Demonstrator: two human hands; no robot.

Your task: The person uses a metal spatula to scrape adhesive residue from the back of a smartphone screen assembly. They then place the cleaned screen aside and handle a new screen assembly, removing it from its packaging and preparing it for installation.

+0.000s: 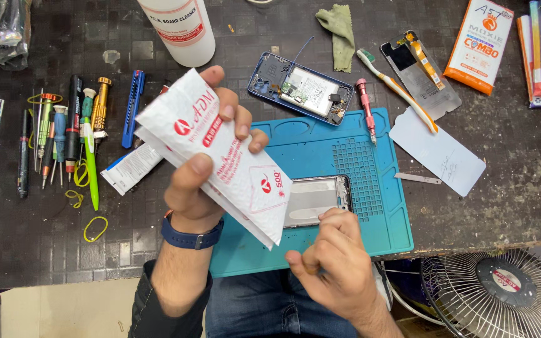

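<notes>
White padded envelope [220, 153] with red printing, held tilted above the left edge of the teal work mat [320, 141], its lower corner overlapping the phone frame [317, 199]. The frame, a flat rectangle with dark rim and pale grey inner plate (left part hidden by the envelope), lies near the mat's front edge, long side parallel to it.

Matt white padded pouch [220, 156] (paper-like), smooth teal rubbery mat [370, 206].

A single head-worn camera looks steeply down, close over the teal repair mat [370, 206] at the dark workbench's [26, 238] near edge; the wearer's lap shows below.
</notes>
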